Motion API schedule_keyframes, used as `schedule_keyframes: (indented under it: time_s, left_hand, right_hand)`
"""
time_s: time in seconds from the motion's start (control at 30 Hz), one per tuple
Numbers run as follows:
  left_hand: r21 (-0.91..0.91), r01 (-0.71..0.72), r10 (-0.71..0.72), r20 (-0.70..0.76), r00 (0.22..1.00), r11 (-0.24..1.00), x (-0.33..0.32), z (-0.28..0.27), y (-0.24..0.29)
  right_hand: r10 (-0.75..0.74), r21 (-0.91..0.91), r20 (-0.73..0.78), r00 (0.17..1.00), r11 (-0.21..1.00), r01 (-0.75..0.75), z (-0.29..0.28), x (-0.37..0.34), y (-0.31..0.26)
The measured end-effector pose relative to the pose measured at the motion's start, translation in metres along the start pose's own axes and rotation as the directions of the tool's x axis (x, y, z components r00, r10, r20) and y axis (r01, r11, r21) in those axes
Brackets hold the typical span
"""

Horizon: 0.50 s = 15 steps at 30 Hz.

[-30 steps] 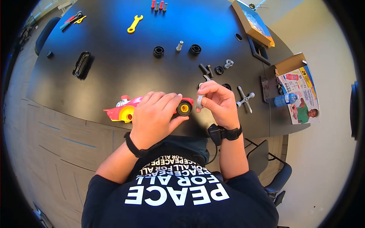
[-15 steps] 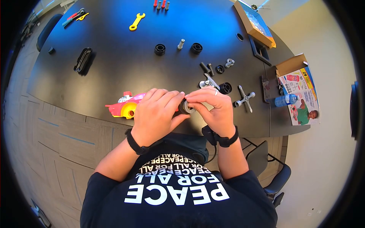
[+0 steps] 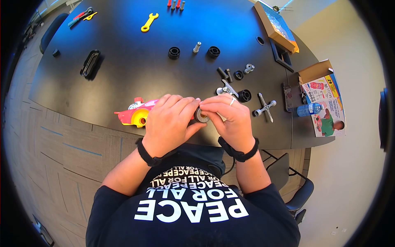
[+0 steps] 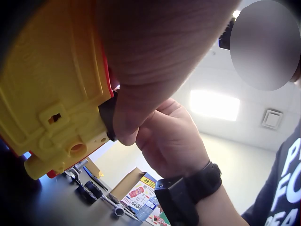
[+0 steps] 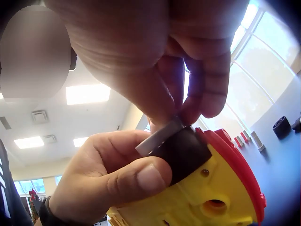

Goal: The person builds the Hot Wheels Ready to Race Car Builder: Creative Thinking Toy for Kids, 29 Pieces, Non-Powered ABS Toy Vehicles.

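Note:
A red and yellow toy car (image 3: 133, 116) lies at the table's near edge in the head view, and its yellow underside (image 4: 51, 89) fills the left of the left wrist view. My left hand (image 3: 169, 119) grips the car from above, its thumb (image 5: 151, 178) against a black wheel (image 5: 187, 154). Between thumb and fingertips my right hand (image 3: 231, 120) pinches a grey wheel rim (image 5: 159, 137), which sits flat against the wheel's outer face. Fingers cover part of the rim. A round yellow hole (image 5: 214, 206) shows in the car's underside.
Right of my hands lie a grey cross-shaped lug wrench (image 3: 266, 107) and a loose black wheel (image 3: 244, 96). Farther back are two more wheels, a grey bolt (image 3: 197, 47) and a yellow wrench (image 3: 149, 22). A box (image 3: 329, 92) and water bottle (image 3: 308, 109) stand right.
My right hand has moved left with the grey rim, from beside the car onto the wheel's face. Since half a second ago the rim has tilted slightly; the left hand stays on the car.

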State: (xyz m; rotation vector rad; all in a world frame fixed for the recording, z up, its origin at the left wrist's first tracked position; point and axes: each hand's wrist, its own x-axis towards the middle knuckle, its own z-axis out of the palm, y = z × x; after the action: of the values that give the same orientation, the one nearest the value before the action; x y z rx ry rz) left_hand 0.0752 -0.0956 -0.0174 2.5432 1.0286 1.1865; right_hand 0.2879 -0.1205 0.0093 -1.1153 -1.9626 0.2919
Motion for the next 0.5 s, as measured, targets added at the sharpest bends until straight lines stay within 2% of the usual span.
schedule_keyframes:
  time_s: [0.23, 0.43, 0.5]
  left_hand:
    - [-0.008, -0.003, 0.003, -0.006, 1.000, 1.000, 0.000, 0.002, -0.002]
    - [-0.009, 0.005, -0.005, 0.006, 1.000, 1.000, 0.001, 0.001, -0.003]
    - [-0.013, 0.005, -0.005, 0.019, 1.000, 1.000, 0.001, 0.003, -0.004]
  right_hand:
    - [0.039, -0.064, 0.021, 0.999, 0.997, -0.038, 0.006, -0.006, -0.003]
    - [0.059, 0.010, 0.052, 0.997, 0.998, -0.060, 0.001, -0.010, -0.009]
    - [0.135, 0.047, 0.011, 0.991, 0.990, -0.136, 0.006, -0.015, -0.008]
